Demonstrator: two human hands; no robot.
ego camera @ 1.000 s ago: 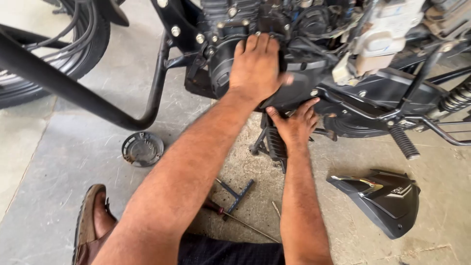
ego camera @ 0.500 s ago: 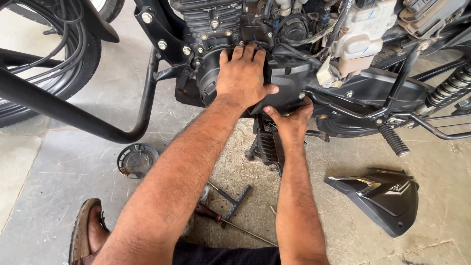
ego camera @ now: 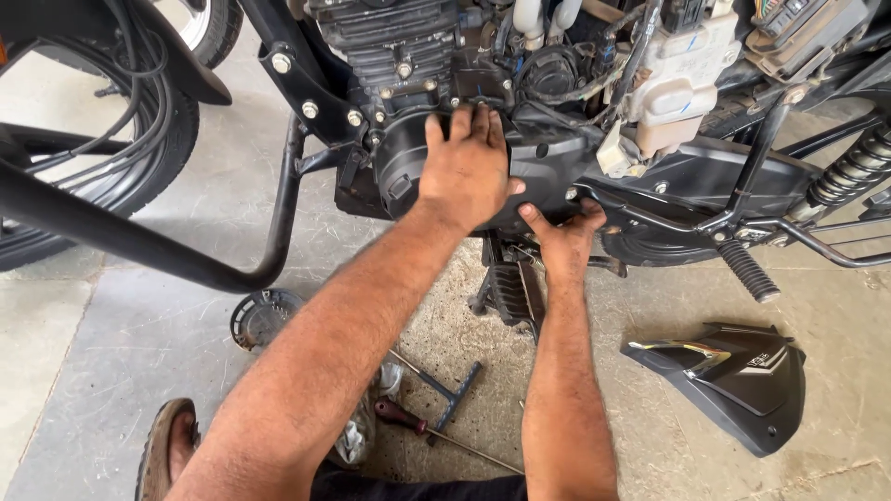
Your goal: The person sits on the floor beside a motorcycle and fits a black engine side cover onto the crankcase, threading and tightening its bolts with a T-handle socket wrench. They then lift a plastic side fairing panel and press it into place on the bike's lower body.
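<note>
Black ribbed engine cover [ego camera: 543,172] under both hands.

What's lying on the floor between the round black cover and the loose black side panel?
In the head view, a T-handle wrench and a red-handled screwdriver lie there, partly under the person's forearms.

Both arms extended forward, bare forearms. Left hand [ego camera: 467,169] flat, palm down, fingers together pointing up and away, thumb out to the right. Right hand [ego camera: 563,239] lower, just beside it, fingers curled, thumb raised toward left.
</note>
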